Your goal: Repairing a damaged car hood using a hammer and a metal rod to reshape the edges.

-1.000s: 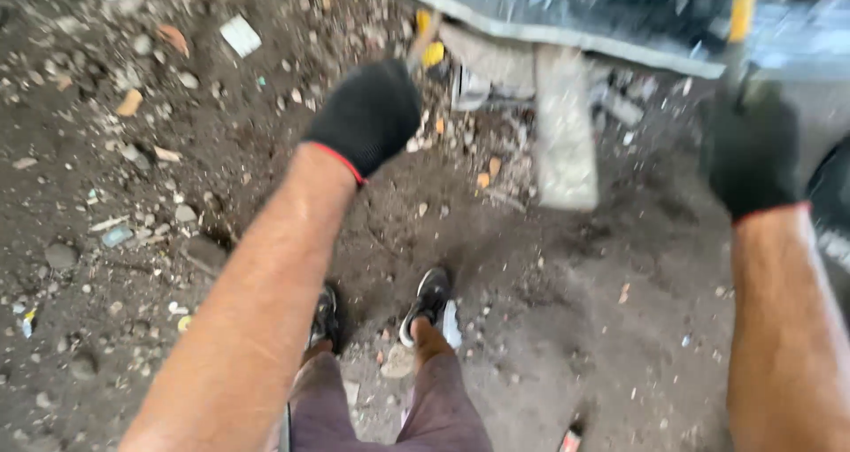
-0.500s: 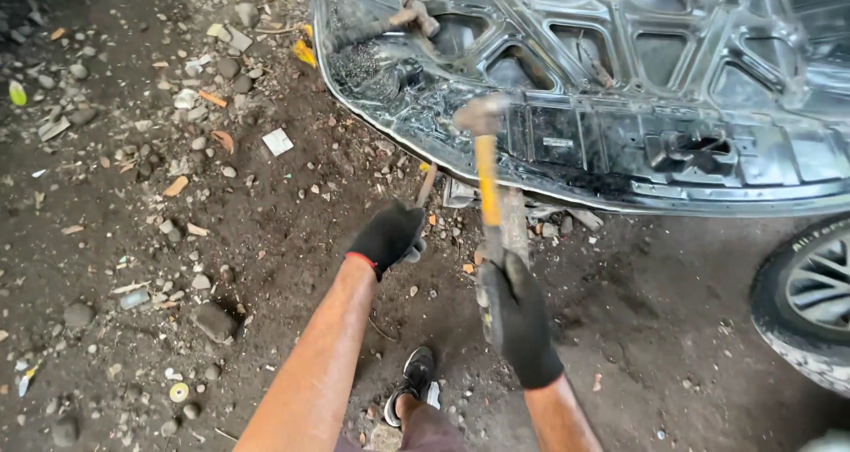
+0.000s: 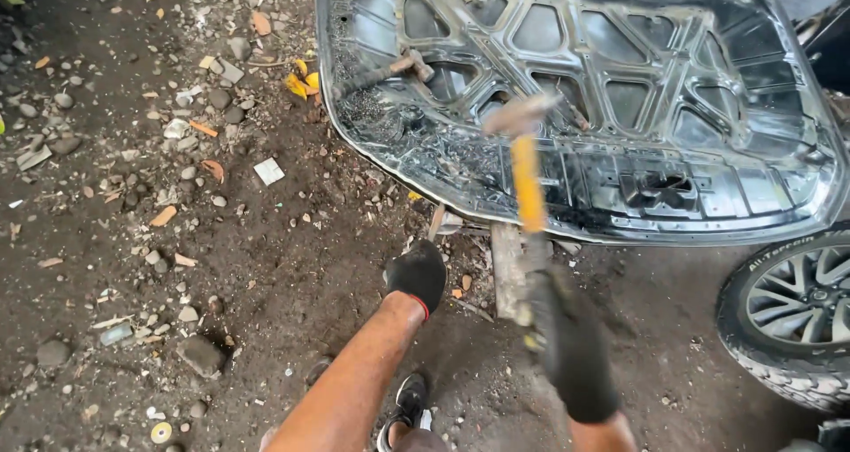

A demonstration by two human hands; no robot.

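Our right hand [image 3: 571,350], gloved, fist wrapped round yellow-handled hammer [image 3: 527,173], frame centre, over upturned car panel [image 3: 708,195]; left hand [image 3: 418,275] loosely curled, holding nothing.

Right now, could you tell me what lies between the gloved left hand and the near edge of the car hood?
In the head view, between left hand and hood: bare dirt with small wood scraps.

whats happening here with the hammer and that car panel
A person in black gloves stands on littered dirt over an upturned car hood. The right hand grips a yellow-handled hammer, raised and motion-blurred above the hood's near edge. The left hand hangs free above the ground. A second hammer lies on the hood, and a car wheel sits at right.
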